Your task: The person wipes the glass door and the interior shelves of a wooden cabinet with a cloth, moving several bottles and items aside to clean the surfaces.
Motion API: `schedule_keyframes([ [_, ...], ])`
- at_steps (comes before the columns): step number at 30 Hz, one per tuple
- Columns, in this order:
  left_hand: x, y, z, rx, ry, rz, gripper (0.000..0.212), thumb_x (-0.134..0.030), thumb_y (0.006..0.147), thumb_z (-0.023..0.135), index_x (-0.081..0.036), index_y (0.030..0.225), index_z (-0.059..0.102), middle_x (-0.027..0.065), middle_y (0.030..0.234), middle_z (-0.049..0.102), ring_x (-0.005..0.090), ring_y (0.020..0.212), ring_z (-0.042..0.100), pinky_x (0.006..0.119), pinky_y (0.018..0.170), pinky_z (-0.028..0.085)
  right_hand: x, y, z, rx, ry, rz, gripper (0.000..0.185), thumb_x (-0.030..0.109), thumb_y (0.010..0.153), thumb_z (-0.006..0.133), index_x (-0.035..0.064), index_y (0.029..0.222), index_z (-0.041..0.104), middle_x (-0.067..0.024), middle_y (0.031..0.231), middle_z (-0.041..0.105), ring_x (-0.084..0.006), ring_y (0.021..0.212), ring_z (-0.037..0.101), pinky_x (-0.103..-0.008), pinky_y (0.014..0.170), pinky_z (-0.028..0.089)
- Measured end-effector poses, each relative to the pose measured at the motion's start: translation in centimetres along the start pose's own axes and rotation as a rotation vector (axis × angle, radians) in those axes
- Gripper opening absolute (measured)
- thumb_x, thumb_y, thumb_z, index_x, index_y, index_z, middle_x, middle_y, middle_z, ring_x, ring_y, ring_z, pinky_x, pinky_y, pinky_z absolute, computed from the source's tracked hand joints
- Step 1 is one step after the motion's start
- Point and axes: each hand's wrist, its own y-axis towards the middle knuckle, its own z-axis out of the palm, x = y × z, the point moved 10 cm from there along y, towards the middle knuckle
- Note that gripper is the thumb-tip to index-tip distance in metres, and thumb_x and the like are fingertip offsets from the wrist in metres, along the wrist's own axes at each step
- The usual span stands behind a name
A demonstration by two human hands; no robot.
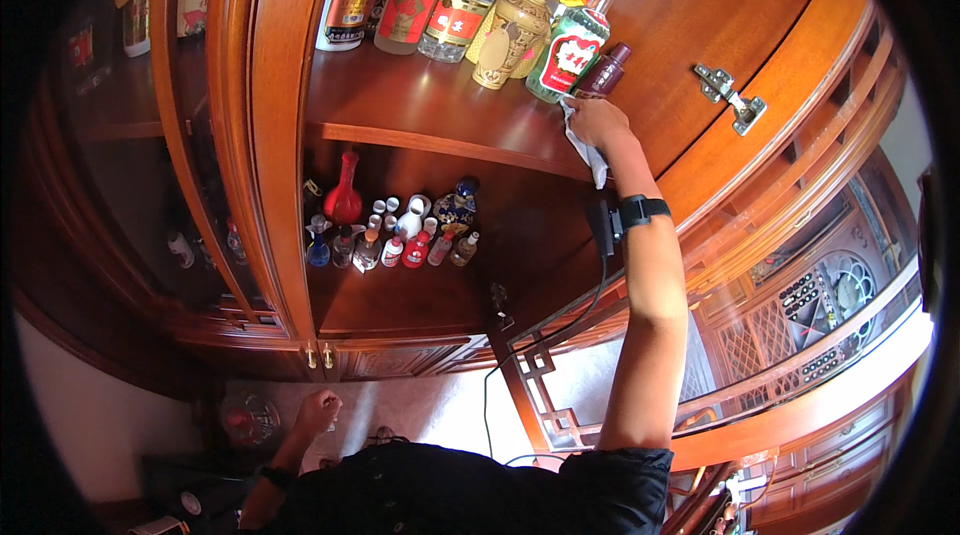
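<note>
My right hand (598, 122) reaches to the right end of the upper wooden shelf (420, 103) and grips a white cloth (589, 148), part of which hangs over the shelf's front edge. Its fingertips are by the base of a green-tinted glass liquor bottle (570, 47). A small dark purple bottle (606, 72) stands just behind the hand. Left of the green bottle is a carved tan ceramic vase-shaped bottle (514, 28). Down low, before the cabinet, my left hand (319, 413) hangs with curled fingers; whether it holds anything is unclear.
More liquor bottles (457, 6) line the upper shelf. Below, small bottles (367, 250), white cups (391, 222) and a red long-necked bottle (345, 193) stand together. A glass-paned door (720, 415) is swung out at right on a metal hinge (729, 98). A black cable (487, 392) trails from my right wrist.
</note>
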Motion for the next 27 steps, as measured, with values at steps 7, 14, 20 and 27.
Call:
schedule_keyframes([
  [7,-0.1,-0.1,-0.5,-0.026,-0.006,0.0,0.016,-0.016,0.084,0.059,-0.001,0.08,0.06,0.0059,0.061,0.058,0.0118,0.053,0.056,0.028,0.05,0.045,0.3,0.5,0.3,-0.085,0.022,-0.103,0.04,0.025,0.087,0.039,0.026,0.123,0.056,-0.0156,0.107,0.063,-0.0332,0.097,0.061,-0.0399,0.085,0.048],
  [14,2.3,0.3,-0.3,-0.03,-0.029,-0.025,0.017,-0.018,0.083,0.059,-0.001,0.08,0.061,0.0061,0.062,0.059,0.0123,0.053,0.057,0.029,0.05,0.046,2.8,-3.7,-2.2,-0.063,0.068,-0.082,0.043,0.023,0.083,0.042,0.0296,0.123,0.057,-0.0116,0.113,0.062,-0.0291,0.103,0.06,-0.0393,0.087,0.048],
  [20,0.5,0.5,0.4,0.019,-0.108,-0.057,0.017,-0.018,0.084,0.059,-0.001,0.081,0.059,0.0051,0.061,0.057,0.0115,0.053,0.056,0.028,0.049,0.046,5.7,-4.1,-3.2,-0.081,0.161,-0.158,0.041,0.026,0.085,0.044,0.0313,0.125,0.055,-0.016,0.105,0.063,-0.0331,0.098,0.06,-0.0411,0.085,0.047],
  [27,0.3,0.7,0.2,-0.014,-0.062,0.041,0.016,-0.016,0.084,0.057,-0.001,0.08,0.059,0.0042,0.061,0.056,0.0108,0.052,0.054,0.028,0.047,0.045,8.9,-1.6,-3.9,-0.081,0.09,-0.17,0.044,0.026,0.079,0.043,0.0232,0.12,0.06,-0.0144,0.109,0.063,-0.0329,0.101,0.059,-0.0409,0.087,0.047],
])
